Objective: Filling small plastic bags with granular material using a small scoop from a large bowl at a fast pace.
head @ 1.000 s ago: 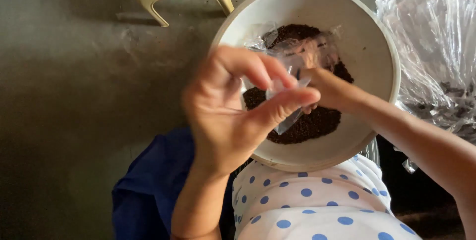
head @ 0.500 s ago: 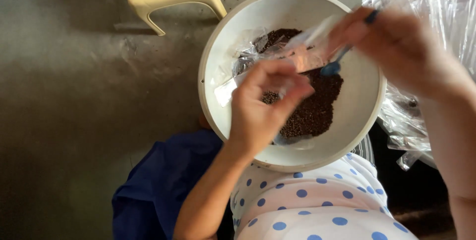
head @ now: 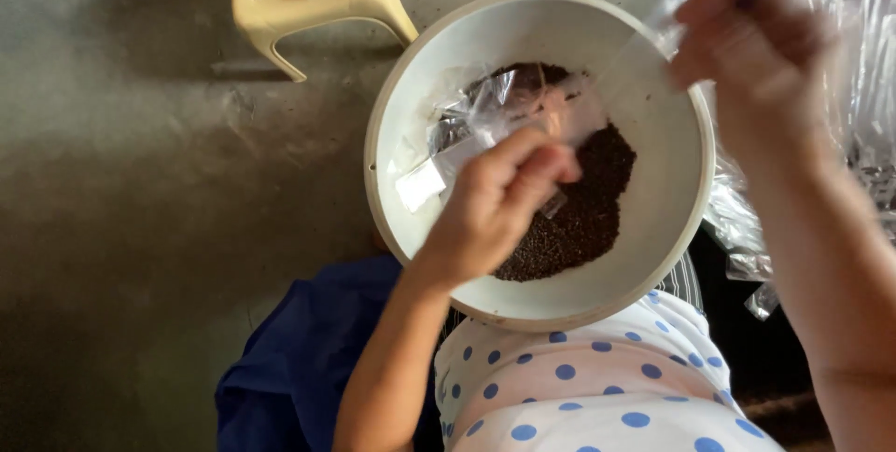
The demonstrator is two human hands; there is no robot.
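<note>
Spillage is your main worry here. Your left hand (head: 499, 200) pinches a small clear plastic bag (head: 523, 111) by its lower end, just above the dark grains (head: 583, 214) in the white basin (head: 411, 116), and the film looks thin and slack — if the pinch slips or the mouth folds shut, whatever goes into it would likely drop back, or over the rim onto the polka-dot cloth (head: 607, 396) on your lap.

Your right hand (head: 747, 51) is raised above the far rim, fingers closed on something thin; it is blurred, and you cannot tell from this view whether it is a strip of the same film or a small tool with a dark tip. With it that high and the bag held only at one end, the bag could twist or tear between the two hands.

The basin itself rests on your lap, not on a firm surface, so I judge a hard tug could tip it toward the concrete floor (head: 140, 228).

As for the bag, it is transparent, crinkled and glossy, catching light, lying partly against the basin's inner wall with a small white tab (head: 420, 186) at its left end. More clear film (head: 859, 60) is heaped to your right; a yellow plastic stool (head: 317, 0) stands beyond the basin.
</note>
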